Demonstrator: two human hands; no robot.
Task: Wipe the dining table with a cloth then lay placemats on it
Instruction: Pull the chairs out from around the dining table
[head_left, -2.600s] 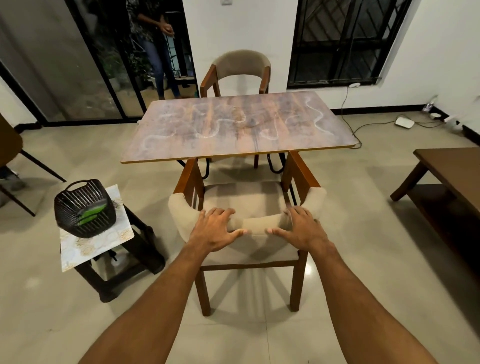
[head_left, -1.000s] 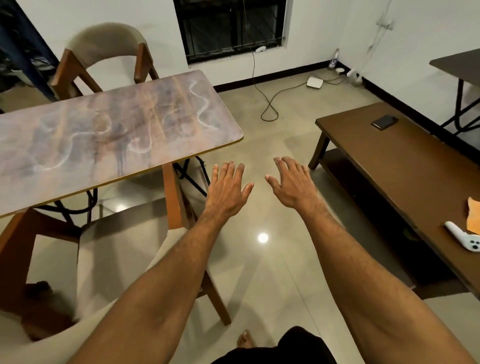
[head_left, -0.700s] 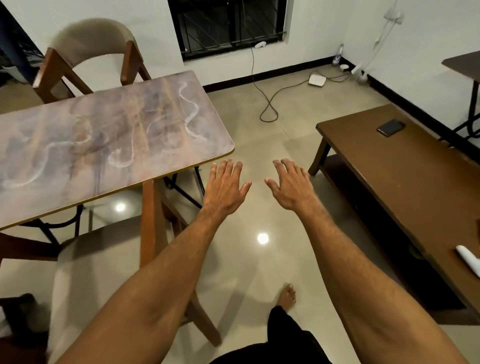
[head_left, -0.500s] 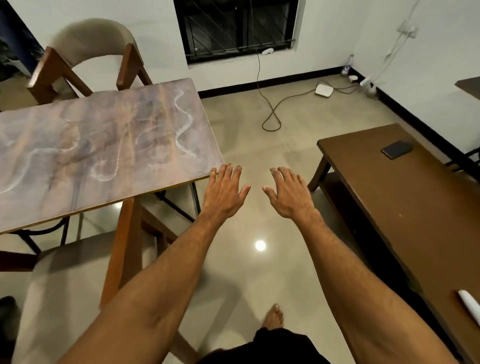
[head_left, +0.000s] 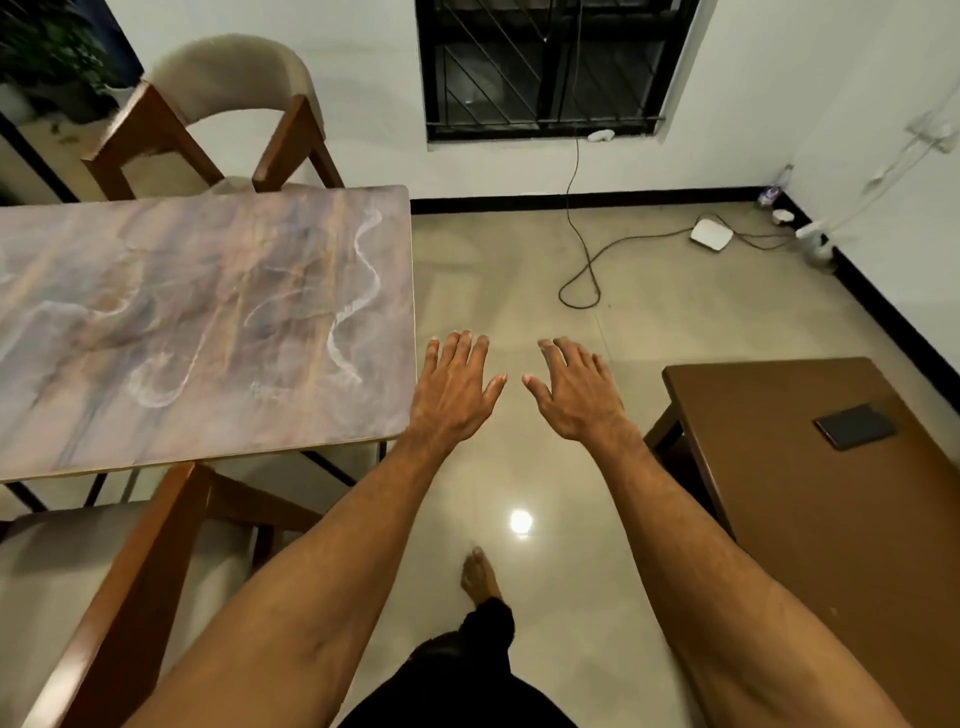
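The dining table (head_left: 197, 332) fills the left of the head view, its streaked brown top marked with pale wavy smears. My left hand (head_left: 454, 395) hovers palm down just past the table's near right corner, fingers straight and spread, holding nothing. My right hand (head_left: 576, 395) floats beside it over the floor, also flat and empty. No cloth or placemat is in view.
A cushioned wooden chair (head_left: 104, 571) stands at the table's near side and another chair (head_left: 223, 109) at the far side. A low brown table (head_left: 810, 499) with a dark phone (head_left: 854, 426) stands at the right. A cable (head_left: 582, 270) loops across the tiled floor.
My hands left the near chair's backrest and now hover empty. My view has swung right and forward along the table's right side; the orange cloth and white controller on the low table dropped out of view.
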